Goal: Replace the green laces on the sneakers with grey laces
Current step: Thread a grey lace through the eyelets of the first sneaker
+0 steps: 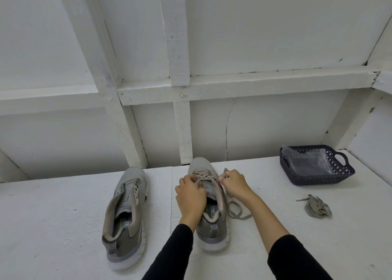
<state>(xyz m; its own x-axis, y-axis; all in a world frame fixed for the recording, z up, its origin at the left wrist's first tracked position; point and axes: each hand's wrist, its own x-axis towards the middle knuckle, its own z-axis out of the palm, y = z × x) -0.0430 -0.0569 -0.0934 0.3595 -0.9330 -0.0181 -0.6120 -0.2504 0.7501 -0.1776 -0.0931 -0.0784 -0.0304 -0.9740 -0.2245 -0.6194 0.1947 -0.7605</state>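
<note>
So the whole thing sits on a white painted table [63,216] pushed up against a white wall [254,36] made of panels and framing strips. Two grey sneakers are on it, toes pointing at the wall. The left sneaker [125,214] has no lace in it at all, tongue loose and the eyelets bare, and it stands a bit apart from the other one. The right sneaker [210,207] is the one being worked on, already criss-crossed with a grey lace [212,179] through the lower eyelets near the toe. Off to the right by the wall there's a dark blue basket [341,173] with a lattice side and handles, and a crumpled clear plastic bag [307,160] lying inside it. In front of the basket, well apart from the shoes, a bundled lace [317,205] sits in a loose heap; it looks greyish-beige to me, can't really call the colour. Both arms are in black sleeves. The left hand [191,195] is over the shoe's tongue with fingers curled, pinching the lace end on its side. The right hand [234,184] pinches the other end just beside the shoe, the lace wound round a raised finger. The slack from that end trails down into a loop on the table, right of the shoe.
</note>
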